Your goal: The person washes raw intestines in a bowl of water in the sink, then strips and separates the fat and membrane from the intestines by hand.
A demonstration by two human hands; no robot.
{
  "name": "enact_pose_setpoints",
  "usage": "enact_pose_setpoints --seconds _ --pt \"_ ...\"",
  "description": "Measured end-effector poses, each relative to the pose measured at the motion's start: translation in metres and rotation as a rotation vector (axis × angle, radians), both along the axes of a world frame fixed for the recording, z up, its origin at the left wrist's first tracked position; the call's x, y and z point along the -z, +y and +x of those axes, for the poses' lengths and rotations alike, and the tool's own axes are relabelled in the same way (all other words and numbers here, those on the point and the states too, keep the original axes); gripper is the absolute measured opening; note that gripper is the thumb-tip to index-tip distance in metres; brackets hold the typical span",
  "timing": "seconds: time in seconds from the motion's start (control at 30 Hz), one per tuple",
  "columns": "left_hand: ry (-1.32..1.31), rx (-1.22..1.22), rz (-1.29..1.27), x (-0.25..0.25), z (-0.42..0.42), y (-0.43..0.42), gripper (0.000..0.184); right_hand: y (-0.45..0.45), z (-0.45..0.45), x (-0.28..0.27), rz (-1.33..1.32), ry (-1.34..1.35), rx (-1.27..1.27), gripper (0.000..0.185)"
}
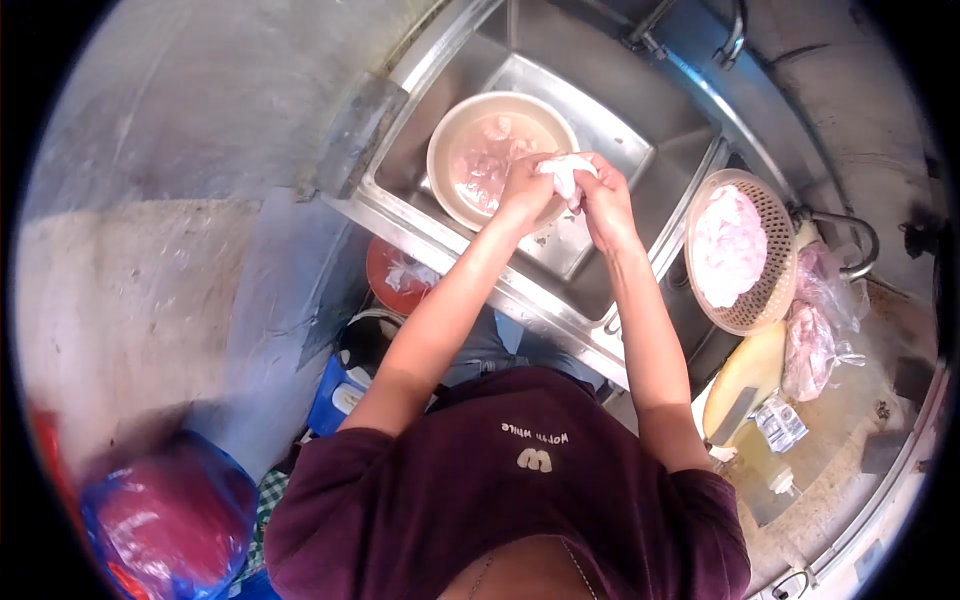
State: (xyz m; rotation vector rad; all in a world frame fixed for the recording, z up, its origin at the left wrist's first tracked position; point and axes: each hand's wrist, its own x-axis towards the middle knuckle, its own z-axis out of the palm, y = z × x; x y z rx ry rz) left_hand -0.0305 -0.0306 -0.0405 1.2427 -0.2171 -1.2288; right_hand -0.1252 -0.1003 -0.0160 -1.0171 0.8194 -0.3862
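Over the right rim of a round beige basin (436,170) in the sink, my left hand (527,187) and my right hand (606,200) are close together. Both have their fingers closed on a soft, whitish piece of what looks like raw meat (567,168); its exact kind does not show. Pinkish water fills the basin, with several pale pieces (484,172) lying in it. To the right of the sink, a beige colander (777,240) holds a heap of similar pale pink pieces (729,245).
Metal taps (735,45) stand behind the steel sink (680,165). On the right counter lie a yellowish cutting board (752,372), a knife (735,415), plastic bags (808,350) and a bottle (778,480). A red bowl (385,275) sits below the sink's front edge; a blue bag (180,515) is lower left.
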Motion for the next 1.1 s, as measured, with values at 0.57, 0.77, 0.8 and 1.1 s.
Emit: enact_pose_setpoints --seconds 0.57,0.77,0.8,1.1 --pt "-0.177 0.248 -0.227 -0.100 0.016 -0.021 0.022 -0.021 0.000 -0.056 -0.292 -0.005 0.012 0.012" --pt "0.055 0.324 -0.268 -0.129 0.006 -0.028 0.030 -0.038 0.004 -0.026 0.284 -0.506 0.027 0.017" --pt "0.079 0.303 -0.278 -0.127 0.006 -0.028 0.036 -0.044 0.004 -0.020 0.274 -0.521 0.012 0.018" --pt "-0.185 -0.058 -0.217 -0.099 -0.006 -0.029 0.031 -0.050 0.014 -0.048 0.212 -0.570 0.066 0.014"
